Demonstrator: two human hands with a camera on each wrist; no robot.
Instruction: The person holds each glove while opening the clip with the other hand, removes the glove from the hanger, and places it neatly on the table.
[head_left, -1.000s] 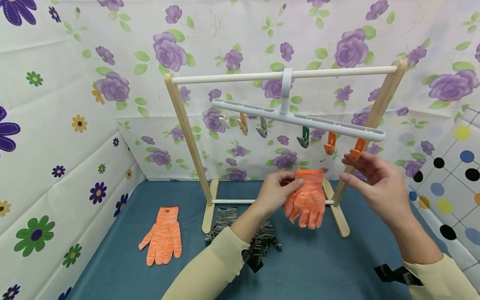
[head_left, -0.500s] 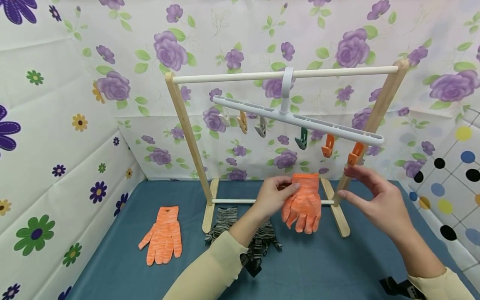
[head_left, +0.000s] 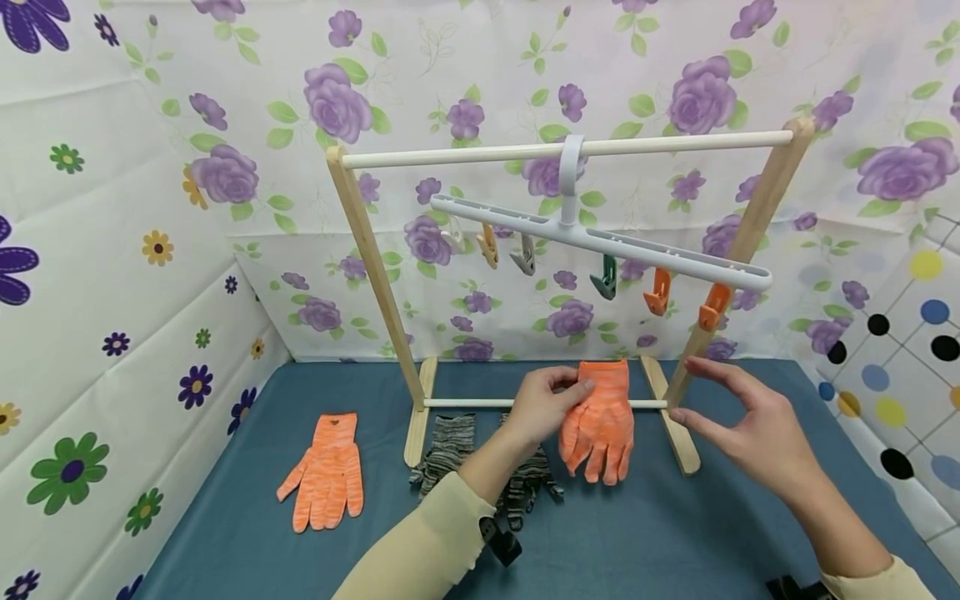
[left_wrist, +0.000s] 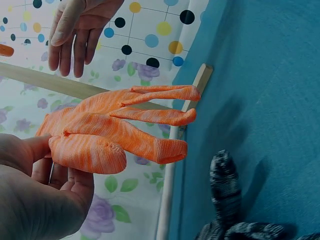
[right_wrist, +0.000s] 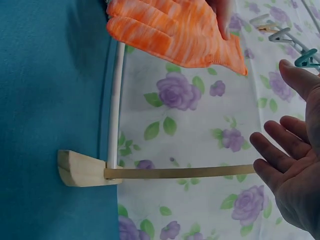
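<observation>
My left hand (head_left: 546,404) pinches an orange knit glove (head_left: 600,425) near its cuff, and the glove hangs fingers-down in the air. In the left wrist view the same glove (left_wrist: 110,125) spreads out past my thumb. To the right, my right hand (head_left: 757,425) holds nothing; its thumb and fingers are apart. Above it an orange clip (head_left: 714,307) hangs from the right end of the pale grey hanger (head_left: 600,237), apart from the fingers. Another orange clip (head_left: 657,292) is beside it.
A wooden rack (head_left: 465,156) bears the hanger, whose left end tilts up. More clips, including a green clip (head_left: 604,277), hang along it. Another orange glove (head_left: 327,473) lies on the blue cloth (head_left: 225,533) at left. Dark striped gloves (head_left: 450,450) lie partly behind my left arm.
My right hand has come down and away from the rightmost orange clip. My left hand has lowered the orange glove slightly and shifted it left.
</observation>
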